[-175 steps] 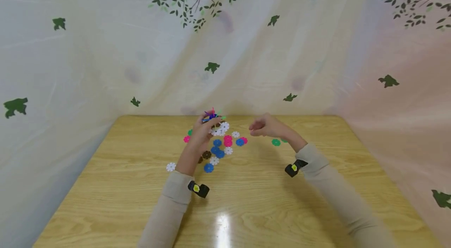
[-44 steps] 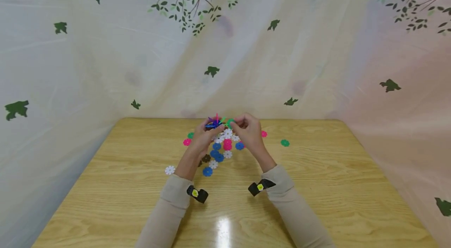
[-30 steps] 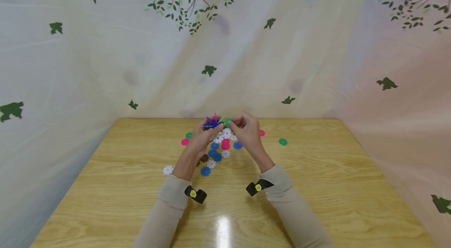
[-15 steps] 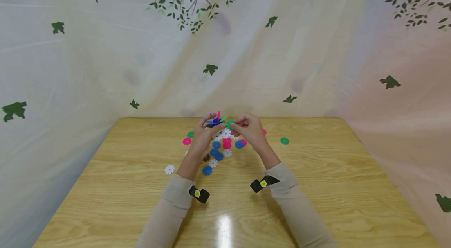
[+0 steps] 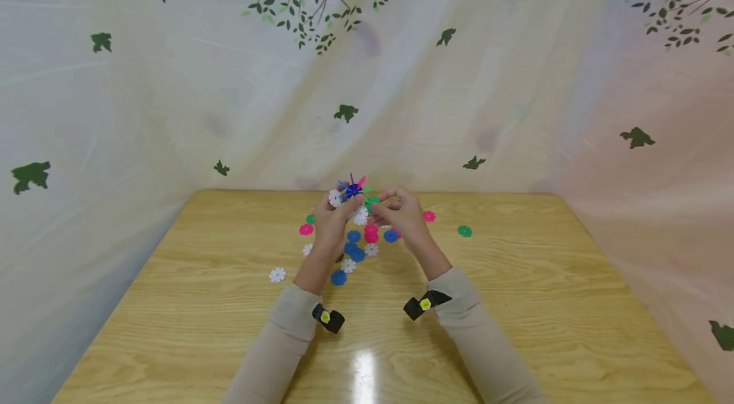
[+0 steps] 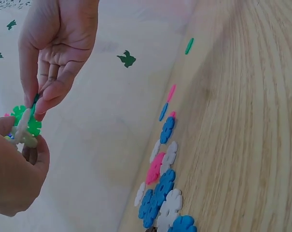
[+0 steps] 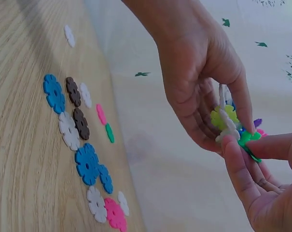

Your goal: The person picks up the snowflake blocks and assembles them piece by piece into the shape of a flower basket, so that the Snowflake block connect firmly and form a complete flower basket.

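In the head view my left hand [image 5: 331, 220] holds a cluster of interlocked flower-shaped plastic discs [image 5: 353, 190] above the far part of the table. Blue, pink, purple, green and white petals stick out of the cluster at different angles. My right hand [image 5: 406, 218] pinches a green disc [image 5: 372, 202] between thumb and index finger, right at the cluster's side. Seen from the right wrist, the green disc [image 7: 249, 141] meets the cluster beside a white disc [image 7: 229, 121] and a yellow-green one [image 7: 218, 117]. Fingers cover part of the cluster.
Loose discs lie under and around the hands on the wooden table [image 5: 516, 327]: blue [image 5: 339, 278], pink [image 5: 371, 233], white [image 5: 278, 274], brown [image 7: 81, 123] and green [image 5: 464, 231]. A printed cloth [image 5: 401, 104] hangs behind the table's far edge.
Since the oldest frame my right hand has come left to the cluster with a green disc. Over the last half second the cluster has turned in my left hand, showing a white disc on its left.
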Demonstrator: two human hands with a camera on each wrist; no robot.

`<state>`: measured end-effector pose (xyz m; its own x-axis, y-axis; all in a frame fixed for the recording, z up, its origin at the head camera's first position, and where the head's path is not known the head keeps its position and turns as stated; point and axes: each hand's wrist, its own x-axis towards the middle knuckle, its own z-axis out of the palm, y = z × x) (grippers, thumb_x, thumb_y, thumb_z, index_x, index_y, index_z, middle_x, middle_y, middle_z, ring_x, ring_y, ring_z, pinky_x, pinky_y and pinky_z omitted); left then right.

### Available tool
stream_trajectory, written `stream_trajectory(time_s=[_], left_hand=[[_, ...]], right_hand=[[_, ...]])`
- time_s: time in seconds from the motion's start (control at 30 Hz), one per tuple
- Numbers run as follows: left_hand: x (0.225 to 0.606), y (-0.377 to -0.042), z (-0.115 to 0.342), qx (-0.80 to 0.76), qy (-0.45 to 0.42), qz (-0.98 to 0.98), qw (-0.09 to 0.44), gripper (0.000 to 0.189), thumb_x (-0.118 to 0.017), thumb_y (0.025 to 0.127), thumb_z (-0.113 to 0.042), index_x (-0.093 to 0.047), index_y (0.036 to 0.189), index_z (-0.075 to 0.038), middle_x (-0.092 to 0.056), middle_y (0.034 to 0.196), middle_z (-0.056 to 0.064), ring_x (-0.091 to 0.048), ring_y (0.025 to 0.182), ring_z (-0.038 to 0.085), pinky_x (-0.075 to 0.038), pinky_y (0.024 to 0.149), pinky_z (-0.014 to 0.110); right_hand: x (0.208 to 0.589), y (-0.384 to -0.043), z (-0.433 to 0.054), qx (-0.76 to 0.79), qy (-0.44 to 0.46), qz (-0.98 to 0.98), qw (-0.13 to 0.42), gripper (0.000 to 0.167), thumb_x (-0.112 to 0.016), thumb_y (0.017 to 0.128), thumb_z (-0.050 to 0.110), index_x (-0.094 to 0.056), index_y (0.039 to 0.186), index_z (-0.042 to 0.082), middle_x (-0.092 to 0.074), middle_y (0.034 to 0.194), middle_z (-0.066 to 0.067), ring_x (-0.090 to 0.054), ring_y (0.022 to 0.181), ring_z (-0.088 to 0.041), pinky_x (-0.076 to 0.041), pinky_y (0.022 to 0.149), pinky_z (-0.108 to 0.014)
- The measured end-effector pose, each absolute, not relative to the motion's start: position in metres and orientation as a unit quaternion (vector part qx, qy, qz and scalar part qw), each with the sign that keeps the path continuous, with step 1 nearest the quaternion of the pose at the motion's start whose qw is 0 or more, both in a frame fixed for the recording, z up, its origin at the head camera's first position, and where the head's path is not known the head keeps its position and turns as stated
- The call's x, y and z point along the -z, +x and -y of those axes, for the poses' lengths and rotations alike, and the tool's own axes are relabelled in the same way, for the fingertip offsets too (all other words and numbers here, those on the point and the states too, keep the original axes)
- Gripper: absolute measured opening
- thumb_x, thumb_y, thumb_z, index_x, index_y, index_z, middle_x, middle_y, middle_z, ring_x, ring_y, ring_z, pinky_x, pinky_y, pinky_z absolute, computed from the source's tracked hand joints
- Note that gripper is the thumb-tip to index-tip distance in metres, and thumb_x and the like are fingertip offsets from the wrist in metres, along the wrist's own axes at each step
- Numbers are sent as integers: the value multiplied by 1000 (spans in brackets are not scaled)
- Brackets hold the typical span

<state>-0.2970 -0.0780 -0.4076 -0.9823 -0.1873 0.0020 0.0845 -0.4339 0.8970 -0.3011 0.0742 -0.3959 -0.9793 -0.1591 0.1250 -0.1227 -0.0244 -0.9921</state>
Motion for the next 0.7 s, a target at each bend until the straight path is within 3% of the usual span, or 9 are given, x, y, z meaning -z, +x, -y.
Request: stream_trajectory(time_s=[0.23,0.37,0.47,0.6,0.7], left_hand=[[408,-299,80,845,29,533,40,47,-67,98,-9,-53,143,-5,-59,131,3,-59,111,11,-53,88,20],[408,-299,80,844,24,536,27,39,-65,100,-11,-56,138,-9,-58,127,1,-59,107,11,-54,85,21],[407,-299,81,841,24,539,21,34,-65,100,-11,-58,134,-9,-60,124,2,-62,103,10,-55,85,21],[405,-299,83,841,31,540,8,36,-67,99,-10,-59,133,-8,-65,122,6,-67,98,10,-56,88,23],[404,-300,87,833,39,552,-9,36,-69,98,-10,-61,133,-9,-70,117,3,-68,98,10,-54,89,25]], right_hand=[[396,-301,-73,702,-105,-703,49,16,-69,95,1,-55,101,-4,-74,76,-8,-73,64,-15,-64,74,-45],[394,-301,-76,691,-113,-710,75,18,-68,96,3,-53,104,-4,-74,77,-5,-73,65,-16,-64,73,-41],[390,-302,-80,677,-119,-720,92,20,-68,96,6,-54,106,-4,-74,79,-5,-73,67,-17,-63,78,-47],[384,-303,-88,636,-136,-751,109,23,-70,97,14,-58,109,-3,-76,89,-12,-75,76,-21,-62,83,-50],[379,-305,-98,589,-156,-783,123,26,-69,98,20,-63,112,-1,-76,99,-18,-75,85,-27,-62,84,-45]])
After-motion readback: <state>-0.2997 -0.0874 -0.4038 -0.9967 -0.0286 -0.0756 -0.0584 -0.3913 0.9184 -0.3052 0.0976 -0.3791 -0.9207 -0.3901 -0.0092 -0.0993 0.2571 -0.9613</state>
